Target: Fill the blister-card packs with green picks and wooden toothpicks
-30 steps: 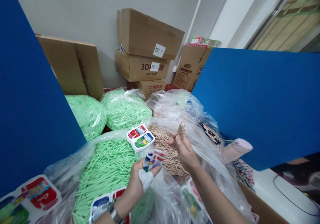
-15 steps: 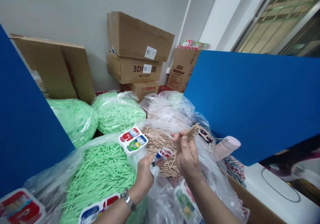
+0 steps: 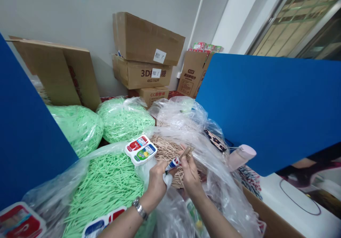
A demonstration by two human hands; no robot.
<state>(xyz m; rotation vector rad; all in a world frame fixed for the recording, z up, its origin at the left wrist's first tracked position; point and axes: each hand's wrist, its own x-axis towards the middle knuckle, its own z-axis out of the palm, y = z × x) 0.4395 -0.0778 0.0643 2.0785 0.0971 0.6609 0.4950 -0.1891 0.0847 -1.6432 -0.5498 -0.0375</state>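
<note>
- Left hand (image 3: 157, 181): fingers curled, gripping a small printed wrapper (image 3: 173, 163) in white, blue and red. A metal watch (image 3: 140, 208) circles the wrist; something white shows by the thumb.
- Right hand (image 3: 192, 177): pinching a bunch of tan sticks (image 3: 187, 150), held at a slant, upper ends out past the fingers.
- Lower ends of the bunch meet the wrapper, between the two hands. From where I stand I cannot tell whether any stick is inside it.
- Beneath the hands: loose tan sticks (image 3: 165, 148) heaped in clear plastic.
- Left of these: a broad heap of green sticks (image 3: 106, 184), also in clear plastic.
- White package (image 3: 141, 149) with red and green panels lies between the two heaps, just beyond the left hand.
- Right side: a pale pink cup (image 3: 242, 156), tilted, near a flat patterned case (image 3: 215, 141).
- Blue panels (image 3: 269, 106) flank the heaps on both sides.
- Behind: filled green bags (image 3: 125, 121), then stacked cardboard boxes (image 3: 146, 39) by the grey wall (image 3: 66, 11).
</note>
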